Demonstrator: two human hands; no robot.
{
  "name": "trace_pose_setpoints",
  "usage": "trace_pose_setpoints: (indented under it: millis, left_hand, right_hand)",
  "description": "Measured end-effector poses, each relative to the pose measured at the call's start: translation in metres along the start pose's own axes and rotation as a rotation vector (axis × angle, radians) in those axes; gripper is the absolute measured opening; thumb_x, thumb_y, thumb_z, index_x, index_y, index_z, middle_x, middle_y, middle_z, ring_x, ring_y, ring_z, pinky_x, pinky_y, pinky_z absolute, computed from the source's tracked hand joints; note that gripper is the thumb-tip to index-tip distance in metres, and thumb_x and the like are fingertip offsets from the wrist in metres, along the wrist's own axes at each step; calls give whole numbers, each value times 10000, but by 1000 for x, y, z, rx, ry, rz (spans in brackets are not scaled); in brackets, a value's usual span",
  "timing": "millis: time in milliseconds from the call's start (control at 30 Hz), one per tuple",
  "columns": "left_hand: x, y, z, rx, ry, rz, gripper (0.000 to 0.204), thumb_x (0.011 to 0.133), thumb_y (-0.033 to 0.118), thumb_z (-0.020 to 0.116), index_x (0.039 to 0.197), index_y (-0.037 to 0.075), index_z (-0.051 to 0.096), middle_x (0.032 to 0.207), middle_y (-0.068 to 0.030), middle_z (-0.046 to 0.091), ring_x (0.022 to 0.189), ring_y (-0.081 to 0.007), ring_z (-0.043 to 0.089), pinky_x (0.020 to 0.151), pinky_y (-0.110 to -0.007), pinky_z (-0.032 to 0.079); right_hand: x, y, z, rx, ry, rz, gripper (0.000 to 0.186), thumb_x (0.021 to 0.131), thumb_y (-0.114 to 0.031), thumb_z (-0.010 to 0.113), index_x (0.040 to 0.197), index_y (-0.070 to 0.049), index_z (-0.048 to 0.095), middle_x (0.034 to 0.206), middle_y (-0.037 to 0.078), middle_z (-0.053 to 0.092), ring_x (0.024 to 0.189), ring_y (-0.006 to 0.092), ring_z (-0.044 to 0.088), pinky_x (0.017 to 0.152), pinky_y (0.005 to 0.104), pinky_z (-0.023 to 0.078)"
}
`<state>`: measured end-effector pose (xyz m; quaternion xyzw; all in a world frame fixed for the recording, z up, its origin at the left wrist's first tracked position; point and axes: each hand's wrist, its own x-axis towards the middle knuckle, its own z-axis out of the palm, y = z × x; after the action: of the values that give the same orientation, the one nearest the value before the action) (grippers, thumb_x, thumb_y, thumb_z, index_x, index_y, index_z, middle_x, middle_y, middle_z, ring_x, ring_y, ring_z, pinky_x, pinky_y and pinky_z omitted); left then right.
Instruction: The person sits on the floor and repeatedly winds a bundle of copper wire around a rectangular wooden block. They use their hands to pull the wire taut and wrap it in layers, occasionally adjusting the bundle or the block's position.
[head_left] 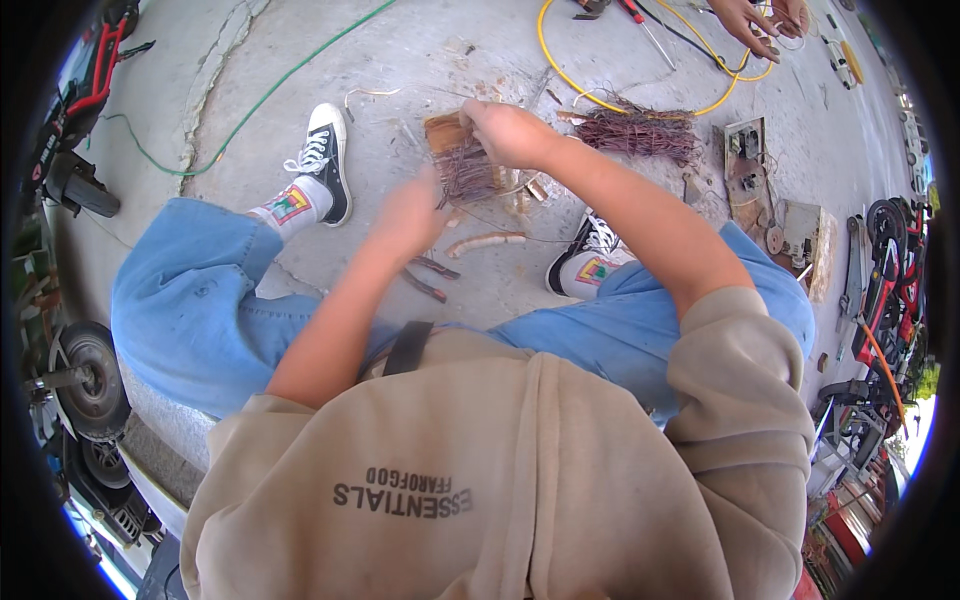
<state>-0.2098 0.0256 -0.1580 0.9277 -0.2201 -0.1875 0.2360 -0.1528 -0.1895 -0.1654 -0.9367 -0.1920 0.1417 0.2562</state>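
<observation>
A bundle of thin dark-red wire (466, 178) with a brown, wood-like piece (446, 133) at its far end lies on the concrete between my feet. My right hand (510, 135) is over the bundle's far right corner, its fingers closed in a pinch; what they hold is too small to make out. At the near left side of the bundle is my left hand (410, 212), smeared by motion, its fingers unclear. A second bundle of dark-red wire (640, 133) lies to the right of my right hand.
Dark curved strips (426, 285) and a pale curved piece (486, 242) lie near my feet. Metal parts (745, 170) stand at right. Yellow (560, 72) and green hoses (290, 75) cross the floor, near a screwdriver (652, 38). Another person's hands (755, 22) show at far right.
</observation>
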Motion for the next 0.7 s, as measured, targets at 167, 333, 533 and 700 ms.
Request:
trace_pose_setpoints:
  millis: [167, 333, 533, 700]
  left_hand:
    - [-30, -9, -20, 1, -375, 160, 256, 823, 116, 606, 1057, 14, 587, 762, -138, 645, 765, -351, 617, 690, -427, 488]
    - [-57, 5, -8, -543, 110, 79, 220, 976, 256, 513, 936, 43, 548, 607, -27, 507, 540, -170, 525, 507, -302, 422]
    - [-62, -12, -27, -1686, 201, -355, 317, 994, 371, 480, 825, 104, 506, 621, 47, 408, 474, -50, 354, 425, -201, 263]
    - [-68, 28, 2, -1551, 59, -557, 300, 1005, 349, 462, 808, 123, 456, 606, 21, 388, 476, -94, 364, 440, -248, 323]
  right_hand:
    - [8, 11, 4, -66, 40, -106, 197, 774, -7, 584, 971, -20, 598, 974, 167, 651, 941, 338, 627, 802, 410, 496]
    - [15, 18, 10, 52, 82, -25, 168, 785, -65, 589, 938, -31, 651, 936, 157, 668, 887, 330, 635, 790, 399, 504]
    - [4, 16, 3, 135, 17, 6, 151, 785, -108, 603, 904, -46, 672, 874, 141, 680, 827, 304, 645, 750, 394, 506]
    - [-4, 9, 13, 5, 200, 25, 209, 821, -204, 624, 931, -35, 679, 961, 156, 674, 913, 262, 651, 786, 376, 502]
